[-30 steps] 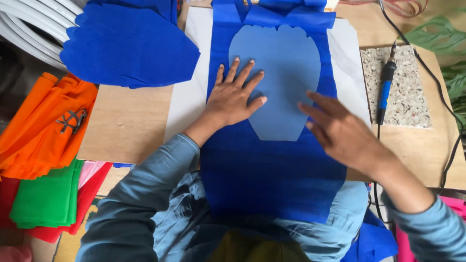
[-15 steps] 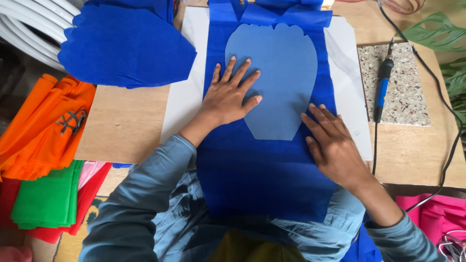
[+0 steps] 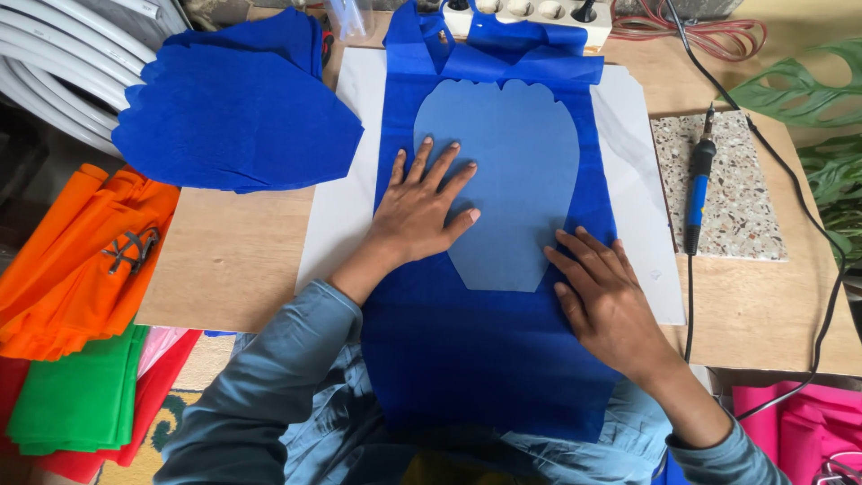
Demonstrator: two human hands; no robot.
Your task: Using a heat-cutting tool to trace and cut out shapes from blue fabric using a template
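A long strip of dark blue fabric (image 3: 489, 359) lies over a white board (image 3: 341, 216) on the wooden table and hangs toward my lap. On it rests a lighter blue petal-shaped template (image 3: 516, 153). My left hand (image 3: 420, 205) lies flat with fingers spread, pressing the template's left edge and the fabric beside it. My right hand (image 3: 603, 296) lies flat on the fabric at the template's lower right edge, fingertips touching it. Neither hand holds anything.
A pile of cut blue fabric pieces (image 3: 238, 117) lies at the upper left. A blue-handled corded tool (image 3: 699, 184) rests on a speckled stone slab (image 3: 750, 193) to the right. Orange fabric (image 3: 76, 260) and green fabric (image 3: 76, 404) are stacked left; pink fabric (image 3: 799, 422) lower right; a power strip (image 3: 530, 11) at the back.
My right hand has slid down and toward me, from the template's right side to its lower right edge. My left hand stays flat in the same place.
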